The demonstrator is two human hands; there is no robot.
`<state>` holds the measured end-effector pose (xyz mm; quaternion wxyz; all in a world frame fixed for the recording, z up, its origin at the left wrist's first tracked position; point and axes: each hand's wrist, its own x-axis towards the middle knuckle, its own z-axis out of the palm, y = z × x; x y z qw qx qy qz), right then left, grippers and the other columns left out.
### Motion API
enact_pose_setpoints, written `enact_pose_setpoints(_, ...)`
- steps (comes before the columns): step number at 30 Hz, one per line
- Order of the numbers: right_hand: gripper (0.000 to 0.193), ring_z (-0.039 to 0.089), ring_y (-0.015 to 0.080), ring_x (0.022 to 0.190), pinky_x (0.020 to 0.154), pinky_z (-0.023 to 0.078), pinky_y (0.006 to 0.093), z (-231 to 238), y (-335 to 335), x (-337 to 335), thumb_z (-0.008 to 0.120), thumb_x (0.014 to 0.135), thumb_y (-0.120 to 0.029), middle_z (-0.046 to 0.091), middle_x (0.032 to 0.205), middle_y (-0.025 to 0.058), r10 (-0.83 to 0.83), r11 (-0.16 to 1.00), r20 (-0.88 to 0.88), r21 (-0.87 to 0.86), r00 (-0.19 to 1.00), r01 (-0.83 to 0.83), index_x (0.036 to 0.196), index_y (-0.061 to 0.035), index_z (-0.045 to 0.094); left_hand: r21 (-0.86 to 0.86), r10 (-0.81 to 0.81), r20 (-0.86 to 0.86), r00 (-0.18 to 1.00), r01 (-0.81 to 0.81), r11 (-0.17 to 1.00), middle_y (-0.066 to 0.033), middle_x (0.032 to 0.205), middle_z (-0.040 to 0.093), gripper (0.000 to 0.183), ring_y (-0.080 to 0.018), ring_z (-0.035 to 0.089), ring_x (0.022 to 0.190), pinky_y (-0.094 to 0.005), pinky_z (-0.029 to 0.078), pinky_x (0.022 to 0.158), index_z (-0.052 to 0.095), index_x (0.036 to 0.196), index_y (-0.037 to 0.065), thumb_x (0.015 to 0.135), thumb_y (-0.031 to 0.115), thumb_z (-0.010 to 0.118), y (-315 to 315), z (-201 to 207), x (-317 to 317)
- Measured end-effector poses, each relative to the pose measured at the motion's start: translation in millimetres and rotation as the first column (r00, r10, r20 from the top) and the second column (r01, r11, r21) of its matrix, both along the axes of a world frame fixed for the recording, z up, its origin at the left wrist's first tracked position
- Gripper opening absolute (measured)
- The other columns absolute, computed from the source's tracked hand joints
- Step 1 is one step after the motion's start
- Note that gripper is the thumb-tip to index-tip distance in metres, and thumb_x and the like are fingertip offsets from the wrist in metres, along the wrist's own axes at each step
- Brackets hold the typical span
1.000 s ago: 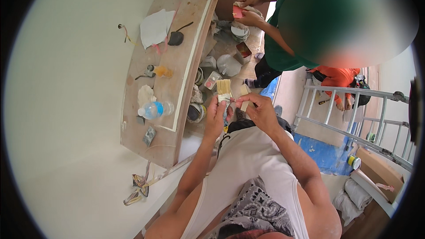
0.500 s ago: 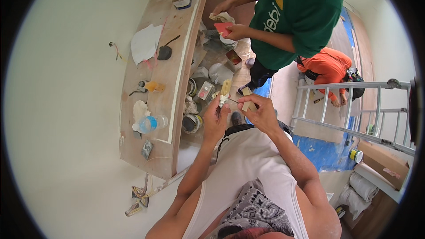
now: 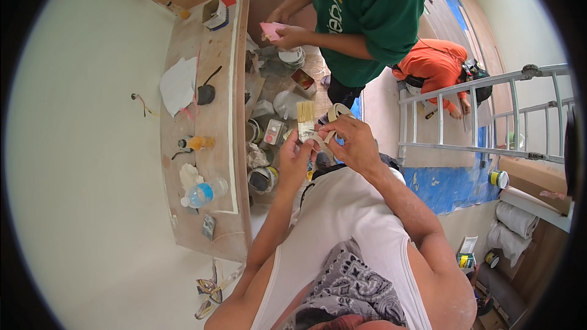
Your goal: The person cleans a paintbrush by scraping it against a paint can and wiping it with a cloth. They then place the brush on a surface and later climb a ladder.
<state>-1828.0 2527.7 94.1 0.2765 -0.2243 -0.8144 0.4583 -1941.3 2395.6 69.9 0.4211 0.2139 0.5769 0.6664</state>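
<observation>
Tabletop (image 3: 215, 119), lettered sweatshirt (image 3: 373, 21), hand-held paintbrush (image 3: 306, 112)

The left hand (image 3: 295, 160) partly hides the paintbrush (image 3: 305, 111); a green-clad co-worker (image 3: 379, 18) is cropped above.

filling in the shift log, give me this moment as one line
left hand: holding paintbrush | right hand: holding tape roll | on left: table with water bottle

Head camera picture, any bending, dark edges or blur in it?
In the head view, the left edge of the table bows outward and the corners go black; also in the head view, light looks soft, and the brush, left hand and right hand look fairly clear, without obvious motion blur.
</observation>
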Motion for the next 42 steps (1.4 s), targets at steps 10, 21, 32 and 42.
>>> enact_pose_setpoints(10, 0.017, 0.059, 0.0239, 0.066, 0.061, 0.048, 0.0356, 11, 4, -3, 0.073, 0.073, -0.004, 0.061, 0.075, 0.008, 0.037, 0.999, -0.034, 0.019, 0.999, -0.036, 0.09, -0.0055, 0.07, 0.165, -0.073, 0.353, 0.933, 0.015, 0.986, -0.0104, 0.107, 0.065, 0.048, -0.0118, 0.059, 0.083, -0.0276, 0.046, 0.064, 0.049, 0.133, -0.004, 0.092, 0.017, 0.038, 9, 8, -13)
enact_pose_setpoints(21, 0.012, 0.064, 0.0248, 0.072, 0.066, 0.051, 0.0391, 9, 6, -4, 0.07, 0.074, -0.006, 0.063, 0.078, 0.0056, 0.062, 0.989, -0.02, 0.136, 0.998, -0.059, 0.086, -0.0083, 0.068, 0.05, -0.009, 0.068, 0.998, 0.006, 0.999, -0.0045, 0.102, 0.065, 0.04, -0.007, 0.057, 0.082, -0.0228, 0.047, 0.065, 0.051, 0.136, -0.002, 0.096, 0.003, 0.045, 10, 8, -8)
enact_pose_setpoints(32, 0.016, 0.063, 0.0281, 0.075, 0.065, 0.051, 0.0398, 4, 8, 3, 0.075, 0.074, -0.011, 0.061, 0.084, 0.0063, 0.08, 0.941, 0.058, 0.325, 0.995, -0.094, 0.089, -0.0078, 0.068, -0.105, -0.074, -0.103, 0.992, 0.064, 0.992, -0.0021, 0.097, 0.064, 0.042, -0.0045, 0.051, 0.072, -0.0201, 0.042, 0.056, 0.047, 0.141, 0.001, 0.099, 0.008, 0.044, 10, 11, 0)
enact_pose_setpoints(42, 0.011, 0.066, 0.0321, 0.078, 0.069, 0.052, 0.0429, 9, 44, -8, 0.068, 0.077, -0.015, 0.067, 0.079, 0.0124, 0.193, 0.897, 0.314, 0.328, 0.93, -0.297, 0.077, -0.0045, 0.069, 0.068, -0.131, 0.403, 0.906, 0.113, 0.991, -0.0083, 0.093, 0.061, 0.038, -0.0135, 0.055, 0.077, -0.0266, 0.042, 0.059, 0.051, 0.127, 0.001, 0.094, 0.017, 0.04, 17, -9, -3)
